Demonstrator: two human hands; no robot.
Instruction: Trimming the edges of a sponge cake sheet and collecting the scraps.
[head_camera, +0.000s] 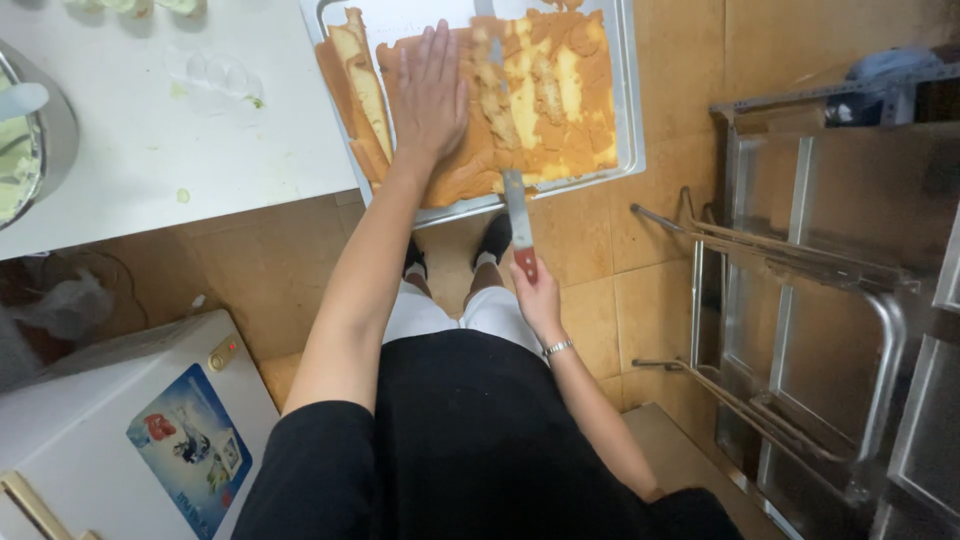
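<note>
nearest the camera is the person's black top, with white shorts and dark shoes on the tan tiled floor (660, 90) below. at about 7 o'clock stands a white appliance (120, 420) with a colourful sticker on its top, and at 3 to 4 o'clock a bare metal rack (800, 300) with empty runners.

a little past centre the right hand (537, 298), with a metal bracelet on its wrist, is closed around the red handle of a long knife (515, 190). the flat blade runs from the hand toward 12 o'clock, over the near rim of the metal baking tray (628, 120) and across the sponge cake sheet (560, 90). the blade lies along the cake's top, where the brown skin is torn and yellow crumb shows through in patches.

the left hand (430, 95) is at about 11 o'clock, open and flat with fingers together, palm pressed down on the left part of the cake sheet, just beside the blade. the two hands are well apart, one on the cake and one at the knife's handle. left of that hand, cut cake strips (358, 90) lie along the tray's left edge.

the tray overhangs the edge of a white table (180, 130) at 10 to 12 o'clock. at the far left, at 9 to 10 o'clock, a metal bowl (35, 140) of pale green cream sits on the table, and small green smears mark the tabletop near it.
</note>
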